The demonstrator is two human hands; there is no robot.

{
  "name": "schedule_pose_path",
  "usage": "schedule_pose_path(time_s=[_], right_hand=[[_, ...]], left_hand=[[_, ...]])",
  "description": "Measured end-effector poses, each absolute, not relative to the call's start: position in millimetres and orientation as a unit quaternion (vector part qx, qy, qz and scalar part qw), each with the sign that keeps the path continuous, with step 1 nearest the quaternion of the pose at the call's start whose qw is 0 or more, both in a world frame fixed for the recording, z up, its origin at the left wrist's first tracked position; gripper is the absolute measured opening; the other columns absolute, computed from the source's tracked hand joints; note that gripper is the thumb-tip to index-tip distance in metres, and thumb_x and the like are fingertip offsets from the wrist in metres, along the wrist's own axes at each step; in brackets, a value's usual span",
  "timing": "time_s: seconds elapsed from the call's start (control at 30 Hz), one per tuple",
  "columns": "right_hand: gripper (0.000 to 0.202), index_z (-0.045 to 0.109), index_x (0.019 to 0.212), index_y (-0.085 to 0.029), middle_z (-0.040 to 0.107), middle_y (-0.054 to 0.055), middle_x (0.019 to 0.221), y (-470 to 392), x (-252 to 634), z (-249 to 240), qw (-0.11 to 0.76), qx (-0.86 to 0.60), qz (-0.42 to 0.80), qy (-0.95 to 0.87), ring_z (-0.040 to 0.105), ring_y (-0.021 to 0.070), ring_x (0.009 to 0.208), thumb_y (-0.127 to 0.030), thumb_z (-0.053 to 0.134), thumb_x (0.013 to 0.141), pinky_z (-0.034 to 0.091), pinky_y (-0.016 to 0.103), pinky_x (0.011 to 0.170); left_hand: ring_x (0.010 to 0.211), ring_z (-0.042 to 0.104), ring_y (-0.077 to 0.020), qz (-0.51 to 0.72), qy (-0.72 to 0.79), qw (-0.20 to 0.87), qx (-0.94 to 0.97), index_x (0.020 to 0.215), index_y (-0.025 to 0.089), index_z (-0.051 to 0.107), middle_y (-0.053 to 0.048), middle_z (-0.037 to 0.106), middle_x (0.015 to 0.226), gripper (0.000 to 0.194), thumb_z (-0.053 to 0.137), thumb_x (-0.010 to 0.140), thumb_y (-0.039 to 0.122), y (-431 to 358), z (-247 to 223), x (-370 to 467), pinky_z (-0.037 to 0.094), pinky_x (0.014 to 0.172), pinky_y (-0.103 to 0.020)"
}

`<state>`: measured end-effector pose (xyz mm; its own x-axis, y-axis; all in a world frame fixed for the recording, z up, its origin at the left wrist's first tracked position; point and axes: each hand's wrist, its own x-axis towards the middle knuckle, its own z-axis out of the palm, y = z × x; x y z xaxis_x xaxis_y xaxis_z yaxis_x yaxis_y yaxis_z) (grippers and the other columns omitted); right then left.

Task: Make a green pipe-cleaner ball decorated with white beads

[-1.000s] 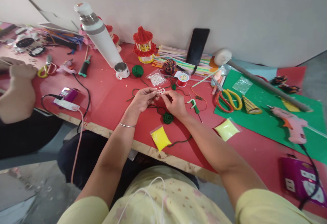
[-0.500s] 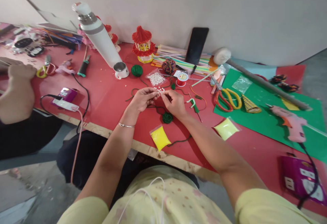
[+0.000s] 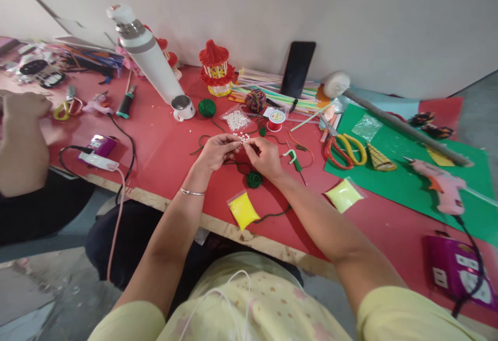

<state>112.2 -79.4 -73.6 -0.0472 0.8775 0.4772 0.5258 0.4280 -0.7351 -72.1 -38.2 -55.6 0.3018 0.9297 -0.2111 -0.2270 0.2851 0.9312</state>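
Note:
My left hand (image 3: 218, 151) and my right hand (image 3: 265, 157) meet at the fingertips over the red table. Both are closed in a pinch, and what sits between the fingers is too small to make out. Loose white beads (image 3: 244, 137) lie just behind the fingertips. Beyond them is a clear bag of white beads (image 3: 236, 118), with a spool of red thread (image 3: 276, 119) to its right. A dark green yarn piece (image 3: 254, 179) rests in front of my hands, its strand running beneath them. The green-handled crochet hook (image 3: 298, 165) is right of my right hand.
A tall white bottle (image 3: 153, 58) and a steel-lined cup (image 3: 182, 108) stand back left. Scissors (image 3: 342, 146) and a pink glue gun (image 3: 439, 183) lie right. Yellow packet (image 3: 243, 210) is near the front edge. Another person's arm (image 3: 23, 139) rests at far left.
The view has shifted slightly, moving the table items a little left in the picture. My hands keep nearly the same pinched pose. The other person's hand at far left has shifted slightly.

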Motion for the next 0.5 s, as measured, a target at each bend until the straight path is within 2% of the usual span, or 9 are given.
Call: schedule_pose_path(time_s=[0.17, 0.33, 0.5], right_hand=[[0.028, 0.072, 0.102, -0.021, 0.077, 0.007, 0.099, -77.6, 112.4, -74.8, 0.463, -0.497, 0.189, -0.709, 0.07, 0.0206, 0.09, -0.043, 0.054, 0.102, 0.053, 0.033, 0.081], [0.027, 0.073, 0.105, -0.021, 0.076, 0.007, 0.099, -76.8, 112.9, -75.2, 0.467, -0.489, 0.187, -0.712, 0.07, 0.0209, 0.092, -0.041, 0.054, 0.103, 0.054, 0.033, 0.085], [0.031, 0.069, 0.124, -0.021, 0.074, 0.009, 0.117, -78.3, 113.4, -76.6, 0.465, -0.467, 0.158, -0.735, 0.069, 0.0226, 0.107, -0.034, 0.064, 0.096, 0.054, 0.034, 0.094]], left_hand=[[0.053, 0.061, -0.0078, 0.402, 0.444, 0.666, 0.444, 0.092, 0.01, 0.075, -0.003, 0.07, 0.067, 0.045, 0.096, 0.06, 0.034, -40.7, -52.9, -67.8, 0.047, 0.048, -0.017], [0.043, 0.053, -0.0063, 0.408, 0.456, 0.64, 0.464, 0.083, 0.011, 0.073, -0.002, 0.067, 0.059, 0.045, 0.095, 0.061, 0.044, -42.0, -52.8, -64.1, 0.039, 0.041, -0.018], [0.039, 0.05, -0.0067, 0.399, 0.453, 0.599, 0.525, 0.076, 0.013, 0.07, -0.002, 0.065, 0.056, 0.044, 0.089, 0.068, 0.052, -43.0, -54.9, -61.8, 0.034, 0.037, -0.02]])
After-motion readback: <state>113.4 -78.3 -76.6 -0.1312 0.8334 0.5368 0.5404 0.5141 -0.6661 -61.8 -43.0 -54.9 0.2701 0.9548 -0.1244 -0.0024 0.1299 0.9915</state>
